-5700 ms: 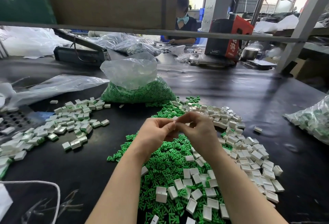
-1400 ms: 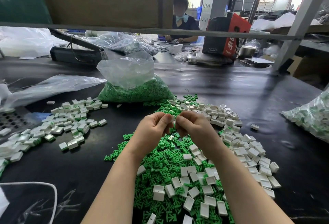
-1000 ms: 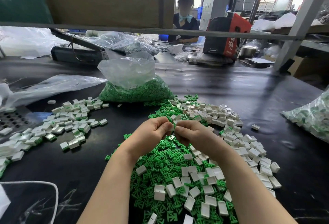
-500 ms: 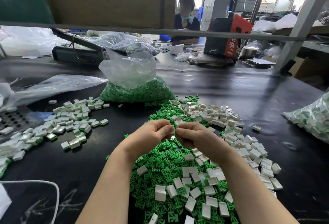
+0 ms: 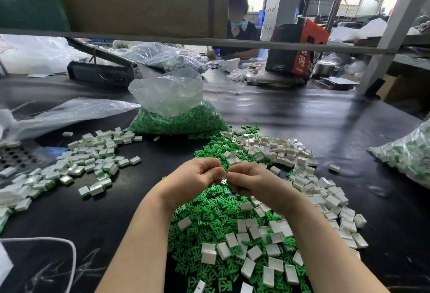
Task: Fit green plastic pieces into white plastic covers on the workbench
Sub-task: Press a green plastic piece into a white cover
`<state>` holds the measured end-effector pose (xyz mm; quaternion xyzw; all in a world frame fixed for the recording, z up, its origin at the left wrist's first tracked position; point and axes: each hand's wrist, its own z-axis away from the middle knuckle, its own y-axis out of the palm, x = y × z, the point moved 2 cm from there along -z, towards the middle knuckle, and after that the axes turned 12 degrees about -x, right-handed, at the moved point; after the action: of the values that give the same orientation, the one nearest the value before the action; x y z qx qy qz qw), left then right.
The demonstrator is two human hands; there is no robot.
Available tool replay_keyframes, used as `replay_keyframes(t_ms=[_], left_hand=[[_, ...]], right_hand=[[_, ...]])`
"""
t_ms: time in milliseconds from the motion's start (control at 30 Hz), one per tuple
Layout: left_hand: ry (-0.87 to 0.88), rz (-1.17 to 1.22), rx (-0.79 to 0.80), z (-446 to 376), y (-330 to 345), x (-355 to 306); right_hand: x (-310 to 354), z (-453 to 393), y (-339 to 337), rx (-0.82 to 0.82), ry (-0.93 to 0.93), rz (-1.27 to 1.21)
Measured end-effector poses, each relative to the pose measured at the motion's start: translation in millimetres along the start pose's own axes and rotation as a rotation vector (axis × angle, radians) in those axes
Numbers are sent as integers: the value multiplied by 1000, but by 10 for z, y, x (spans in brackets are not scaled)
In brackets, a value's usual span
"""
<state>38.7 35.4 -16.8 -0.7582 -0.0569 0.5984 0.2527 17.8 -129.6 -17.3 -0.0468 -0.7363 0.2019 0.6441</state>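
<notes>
Both hands up over the loose pile, fingertips meeting. Left hand (image 5: 195, 179) and right hand (image 5: 252, 182) each curled in a tight pinch around something small and pale between them (image 5: 223, 175), probably a white cover with a green piece going in, but it's almost fully hidden by the fingers.

Progress: finished pile (image 5: 76, 164) to the left on the workbench (image 5: 314, 115), white covers with green showing at one end. A bag of what looks like more finished ones (image 5: 409, 155) at far right.

Left to do: a lot. Loose green pieces (image 5: 209, 213) heaped under the hands, empty white covers (image 5: 309, 176) scattered across and to the right, plus a fat bag of green pieces (image 5: 176, 115) behind.

Orientation of the held part: can't tell. Long axis maybe runs left-right between the two pinches; which way the open end faces isn't visible.
</notes>
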Motion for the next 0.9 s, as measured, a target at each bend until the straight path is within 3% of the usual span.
replay_keyframes(t_ms=[467, 900], left_hand=[[131, -26, -165, -39, 18, 16], [21, 48, -144, -24, 22, -12]], right_hand=[[-40, -41, -6, -110, 208, -308], [-6, -53, -33, -218, -2, -185]])
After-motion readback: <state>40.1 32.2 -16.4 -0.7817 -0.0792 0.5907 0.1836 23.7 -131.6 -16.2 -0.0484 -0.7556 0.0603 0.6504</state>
